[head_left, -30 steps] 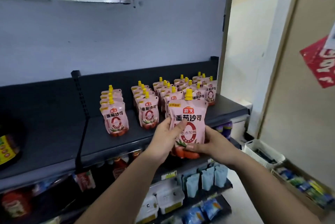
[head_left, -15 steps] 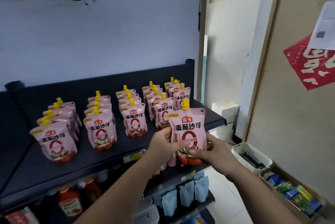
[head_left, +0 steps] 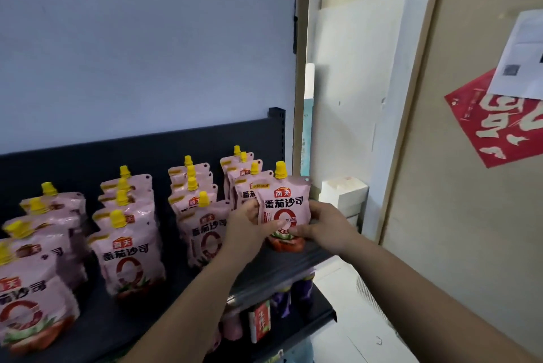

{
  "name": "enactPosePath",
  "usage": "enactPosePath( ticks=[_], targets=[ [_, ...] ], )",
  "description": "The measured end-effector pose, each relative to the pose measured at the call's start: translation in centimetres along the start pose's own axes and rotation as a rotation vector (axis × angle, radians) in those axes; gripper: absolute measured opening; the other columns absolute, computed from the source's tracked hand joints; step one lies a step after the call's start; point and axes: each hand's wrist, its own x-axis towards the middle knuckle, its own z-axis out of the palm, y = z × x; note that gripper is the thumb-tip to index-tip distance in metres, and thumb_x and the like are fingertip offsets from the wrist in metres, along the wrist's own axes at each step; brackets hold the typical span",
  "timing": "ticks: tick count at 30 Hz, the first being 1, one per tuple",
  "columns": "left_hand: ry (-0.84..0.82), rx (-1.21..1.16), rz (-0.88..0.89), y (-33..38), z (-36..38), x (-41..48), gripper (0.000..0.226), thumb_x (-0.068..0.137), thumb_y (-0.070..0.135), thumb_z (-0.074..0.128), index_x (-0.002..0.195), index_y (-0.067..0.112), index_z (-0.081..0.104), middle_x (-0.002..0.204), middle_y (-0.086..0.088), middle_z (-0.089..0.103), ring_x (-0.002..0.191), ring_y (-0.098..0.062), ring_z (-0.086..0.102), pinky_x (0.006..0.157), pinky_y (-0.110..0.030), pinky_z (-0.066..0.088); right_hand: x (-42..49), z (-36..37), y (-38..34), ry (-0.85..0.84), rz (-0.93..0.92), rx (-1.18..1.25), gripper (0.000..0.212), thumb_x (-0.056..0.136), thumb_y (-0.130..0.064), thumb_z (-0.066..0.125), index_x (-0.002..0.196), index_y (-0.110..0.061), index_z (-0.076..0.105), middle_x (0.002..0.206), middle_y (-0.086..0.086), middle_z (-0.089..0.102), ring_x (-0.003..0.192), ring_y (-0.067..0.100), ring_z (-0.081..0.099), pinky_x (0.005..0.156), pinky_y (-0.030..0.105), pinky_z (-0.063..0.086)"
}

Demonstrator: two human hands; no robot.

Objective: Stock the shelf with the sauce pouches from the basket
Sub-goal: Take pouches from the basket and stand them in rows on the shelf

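Note:
A pink sauce pouch [head_left: 283, 204] with a yellow cap stands upright at the right front of the dark shelf [head_left: 282, 268], its base on or just above the board. My left hand [head_left: 249, 227] grips its left side with the thumb across the front. My right hand [head_left: 326, 227] pinches its lower right corner. Several rows of matching pouches [head_left: 129, 256] stand on the shelf to the left and behind. The basket is not in view.
A lower shelf [head_left: 293, 330] under the board holds bottles and packets. A door frame [head_left: 301, 68] rises just right of the shelf end. White boxes [head_left: 343, 195] sit on the floor beyond, and a red paper [head_left: 499, 124] hangs on the wall at right.
Both hands have carried the pouch up and to the right, from in front of the shelf edge to the front of the rightmost row. The view has swung right, and the white basket has left it.

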Motion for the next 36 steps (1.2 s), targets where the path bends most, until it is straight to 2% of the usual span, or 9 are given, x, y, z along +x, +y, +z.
enactPosePath(
  ticks=[6, 11, 14, 18, 20, 23, 26, 31, 36],
  targets=[
    [0.057, 0.077, 0.000, -2.4, 1.0, 3.3, 0.042, 0.072, 0.014, 0.086, 0.099, 0.042, 0.073, 0.105, 0.010, 0.077, 0.100, -0.011, 0.073, 0.080, -0.026, 0.059, 5.4, -1.1, 3.4, -0.075, -0.044, -0.048, 0.032, 0.078, -0.015, 0.081, 0.109, -0.021, 0.072, 0.101, -0.008, 0.075, 0.097, 0.012, 0.070, 0.085, 0.029, 0.057],
    [0.170, 0.113, -0.133, -5.3, 1.4, 2.8, 0.042, 0.075, 0.005, 0.083, 0.108, 0.026, 0.068, 0.110, 0.004, 0.076, 0.107, -0.016, 0.070, 0.094, -0.043, 0.057, 8.0, 0.5, 7.0, -0.220, -0.041, -0.046, 0.028, 0.080, -0.016, 0.080, 0.096, -0.034, 0.065, 0.089, -0.019, 0.073, 0.085, -0.002, 0.069, 0.070, 0.011, 0.051],
    [0.240, 0.201, -0.168, -6.4, 2.0, 1.8, 0.041, 0.079, 0.013, 0.082, 0.114, 0.026, 0.064, 0.111, 0.007, 0.075, 0.106, -0.007, 0.069, 0.096, -0.035, 0.056, 8.3, 1.0, 9.2, -0.269, -0.071, 0.020, 0.030, 0.080, -0.015, 0.080, 0.103, -0.031, 0.068, 0.097, -0.018, 0.076, 0.091, -0.002, 0.070, 0.076, 0.012, 0.052],
    [0.267, 0.443, -0.190, -6.9, 2.6, 0.7, 0.053, 0.077, 0.013, 0.083, 0.123, 0.021, 0.057, 0.119, 0.009, 0.066, 0.109, 0.000, 0.062, 0.100, -0.020, 0.049, 9.8, 1.0, 10.2, -0.324, -0.112, 0.035, 0.032, 0.080, -0.013, 0.079, 0.100, -0.035, 0.066, 0.091, -0.029, 0.073, 0.086, -0.011, 0.067, 0.067, 0.001, 0.047],
    [0.269, 0.497, -0.205, -7.3, 2.9, 0.0, 0.062, 0.077, 0.011, 0.083, 0.131, 0.014, 0.054, 0.127, 0.003, 0.063, 0.118, -0.008, 0.057, 0.100, -0.017, 0.045, 10.4, 1.2, 10.5, -0.364, -0.123, 0.029, 0.032, 0.081, -0.015, 0.079, 0.099, -0.037, 0.065, 0.089, -0.028, 0.073, 0.087, -0.011, 0.067, 0.066, 0.004, 0.047],
    [0.318, 0.505, -0.222, -7.8, 2.6, -0.2, 0.051, 0.080, 0.008, 0.081, 0.125, 0.011, 0.058, 0.122, 0.001, 0.065, 0.114, -0.009, 0.059, 0.089, -0.004, 0.043, 11.0, 1.6, 11.0, -0.387, -0.122, 0.063, 0.032, 0.080, -0.017, 0.080, 0.104, -0.031, 0.066, 0.097, -0.016, 0.076, 0.095, 0.002, 0.070, 0.081, 0.018, 0.052],
    [0.345, 0.496, -0.245, -8.2, 2.4, 0.1, 0.049, 0.078, 0.009, 0.082, 0.121, 0.013, 0.060, 0.118, 0.000, 0.069, 0.111, -0.011, 0.063, 0.091, -0.012, 0.047, 11.2, 1.6, 11.5, -0.400, -0.119, 0.086, 0.034, 0.078, -0.019, 0.082, 0.107, -0.026, 0.067, 0.102, -0.009, 0.076, 0.099, 0.009, 0.070, 0.090, 0.031, 0.054],
    [0.342, 0.476, -0.276, -8.4, 2.4, 0.3, 0.053, 0.077, 0.006, 0.082, 0.125, 0.014, 0.060, 0.120, 0.000, 0.070, 0.113, -0.013, 0.063, 0.099, -0.022, 0.049, 11.4, 1.6, 11.7, -0.441, -0.148, 0.074, 0.035, 0.078, -0.022, 0.082, 0.106, -0.033, 0.063, 0.102, -0.016, 0.073, 0.099, 0.001, 0.066, 0.081, 0.017, 0.048],
    [0.337, 0.455, -0.311, -8.0, 2.3, 0.6, 0.050, 0.079, 0.005, 0.081, 0.122, 0.021, 0.062, 0.113, 0.010, 0.070, 0.101, 0.005, 0.061, 0.080, -0.001, 0.045, 11.6, 1.7, 11.2, -0.441, -0.138, 0.109, 0.036, 0.079, -0.019, 0.081, 0.105, -0.034, 0.061, 0.101, -0.017, 0.070, 0.097, -0.001, 0.063, 0.074, 0.010, 0.044]
  ],
)
